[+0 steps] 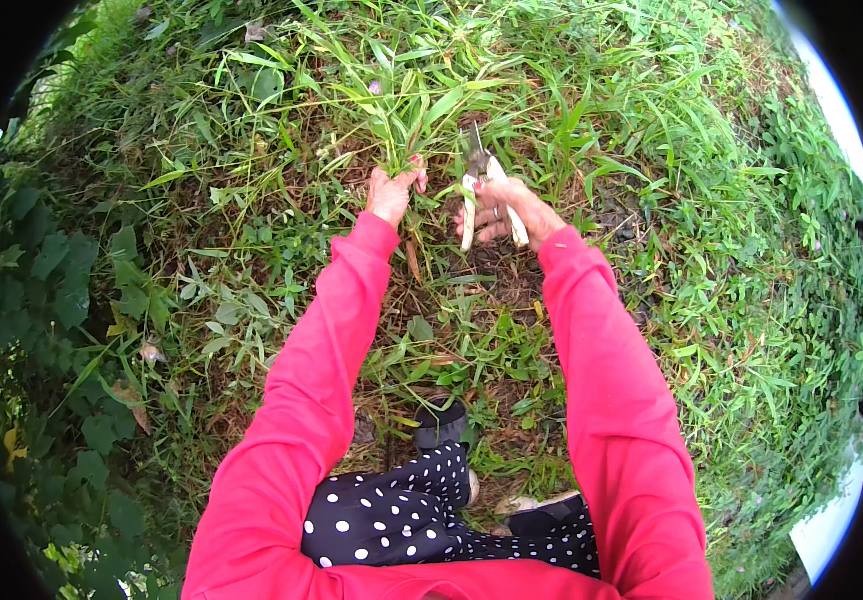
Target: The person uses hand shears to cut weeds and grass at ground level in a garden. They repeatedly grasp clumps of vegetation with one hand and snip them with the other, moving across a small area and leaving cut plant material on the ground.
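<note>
My left hand (394, 193), at the upper middle, is closed around a bunch of green grass stems (401, 135); the blades fan out above the fist beside a small purple flower (376, 88). Just right of it, my right hand (503, 210) holds a pair of pruning shears (497, 174) with white handles. The handles are spread, and the metal blades point up and away from me among the grass. The blade tips are partly lost against the plants, so whether they touch a stem cannot be told.
Grass and low weeds (671, 300) cover the ground. Broad-leaved plants (64, 277) grow in shade at the left. My dark shoes (439, 424) stand below, by black polka-dot trousers (386, 517). Dry brown stalks and bare soil (510, 281) show near my right hand.
</note>
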Demonstrator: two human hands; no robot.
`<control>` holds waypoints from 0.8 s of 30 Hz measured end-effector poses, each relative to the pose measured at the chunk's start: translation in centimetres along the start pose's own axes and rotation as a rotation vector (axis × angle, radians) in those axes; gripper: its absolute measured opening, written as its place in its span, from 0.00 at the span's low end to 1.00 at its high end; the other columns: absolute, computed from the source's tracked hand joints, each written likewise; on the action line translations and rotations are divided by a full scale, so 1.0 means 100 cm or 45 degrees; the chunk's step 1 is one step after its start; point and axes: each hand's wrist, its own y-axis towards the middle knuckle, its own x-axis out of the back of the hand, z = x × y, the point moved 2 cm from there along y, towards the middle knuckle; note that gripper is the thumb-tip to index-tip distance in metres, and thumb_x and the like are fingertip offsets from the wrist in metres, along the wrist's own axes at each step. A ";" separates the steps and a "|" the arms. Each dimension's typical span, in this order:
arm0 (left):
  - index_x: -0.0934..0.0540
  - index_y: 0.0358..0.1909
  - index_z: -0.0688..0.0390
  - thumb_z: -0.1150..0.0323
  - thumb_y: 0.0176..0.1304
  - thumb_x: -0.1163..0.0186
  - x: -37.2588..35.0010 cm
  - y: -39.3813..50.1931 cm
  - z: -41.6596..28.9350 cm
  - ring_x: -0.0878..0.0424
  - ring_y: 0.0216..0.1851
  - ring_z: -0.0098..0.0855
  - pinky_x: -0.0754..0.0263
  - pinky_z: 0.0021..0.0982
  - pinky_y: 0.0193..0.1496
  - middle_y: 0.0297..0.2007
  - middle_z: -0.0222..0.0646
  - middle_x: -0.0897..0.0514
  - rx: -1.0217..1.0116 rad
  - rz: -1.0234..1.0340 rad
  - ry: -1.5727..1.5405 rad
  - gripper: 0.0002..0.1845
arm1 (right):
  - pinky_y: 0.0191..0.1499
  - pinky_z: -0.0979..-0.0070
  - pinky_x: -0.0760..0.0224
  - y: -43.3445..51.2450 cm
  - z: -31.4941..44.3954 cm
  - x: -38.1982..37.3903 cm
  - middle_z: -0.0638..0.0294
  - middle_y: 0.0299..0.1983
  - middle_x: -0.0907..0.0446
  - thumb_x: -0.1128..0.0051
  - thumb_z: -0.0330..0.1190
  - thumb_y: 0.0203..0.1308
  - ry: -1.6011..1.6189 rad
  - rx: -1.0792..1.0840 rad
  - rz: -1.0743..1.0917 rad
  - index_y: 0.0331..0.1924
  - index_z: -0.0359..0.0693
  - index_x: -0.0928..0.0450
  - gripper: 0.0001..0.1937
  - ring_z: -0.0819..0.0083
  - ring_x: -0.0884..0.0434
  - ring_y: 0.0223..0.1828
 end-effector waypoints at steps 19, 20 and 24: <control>0.32 0.27 0.63 0.64 0.59 0.44 0.028 -0.019 -0.020 0.33 0.20 0.26 0.38 0.26 0.29 0.20 0.31 0.30 0.202 -0.023 -0.414 0.12 | 0.21 0.82 0.34 0.034 -0.024 -0.029 0.56 0.27 0.20 0.52 0.46 0.52 -0.092 -0.252 0.192 0.38 0.36 0.31 0.20 0.71 0.20 0.23; 0.32 0.25 0.61 0.63 0.60 0.46 0.028 -0.020 -0.019 0.34 0.21 0.25 0.39 0.26 0.30 0.20 0.30 0.31 0.230 -0.029 -0.427 0.13 | 0.21 0.82 0.34 0.041 -0.021 -0.032 0.55 0.26 0.20 0.52 0.47 0.52 -0.121 -0.242 0.173 0.37 0.36 0.30 0.20 0.72 0.21 0.22; 0.33 0.23 0.58 0.57 0.64 0.53 0.030 -0.027 -0.021 0.37 0.21 0.23 0.43 0.22 0.31 0.19 0.27 0.33 0.154 0.057 -0.329 0.17 | 0.20 0.81 0.34 0.059 -0.013 -0.043 0.56 0.27 0.21 0.57 0.41 0.57 -0.273 -0.166 0.153 0.38 0.38 0.30 0.14 0.73 0.22 0.21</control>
